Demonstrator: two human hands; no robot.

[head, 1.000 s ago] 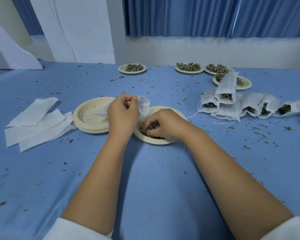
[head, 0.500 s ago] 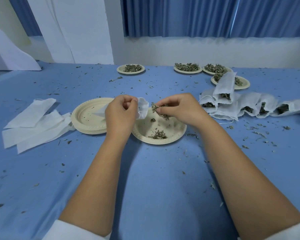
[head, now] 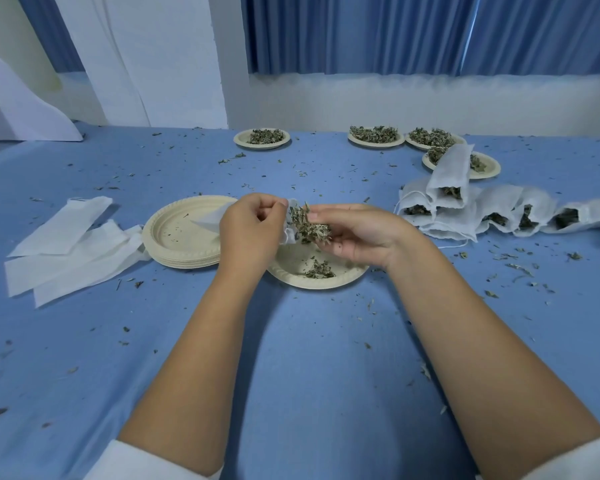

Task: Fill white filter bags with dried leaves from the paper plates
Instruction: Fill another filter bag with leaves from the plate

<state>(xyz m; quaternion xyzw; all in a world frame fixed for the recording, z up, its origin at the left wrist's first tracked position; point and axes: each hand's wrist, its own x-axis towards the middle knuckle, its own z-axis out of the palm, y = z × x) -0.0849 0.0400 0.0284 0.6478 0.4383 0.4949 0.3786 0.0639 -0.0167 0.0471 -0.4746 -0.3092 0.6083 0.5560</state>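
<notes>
The left grip [head: 253, 226] pinches a white filter bag [head: 207, 221] over a paper plate [head: 291, 266] on the blue desk [head: 309, 358]. The right grip [head: 357, 233] holds a clump of dried leaves [head: 307, 226] at the bag's mouth. Filled bags [head: 465, 220] lie right, empty bags [head: 66, 251] left.

empty bags [head: 66, 247] left of plate stack [head: 184, 233], filled bags [head: 482, 213] right

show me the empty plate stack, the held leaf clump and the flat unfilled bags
empty plate stack [head: 182, 258]: head view, front rim
held leaf clump [head: 308, 226]: head view, clump's middle
flat unfilled bags [head: 61, 227]: head view, topmost bag's middle
</notes>
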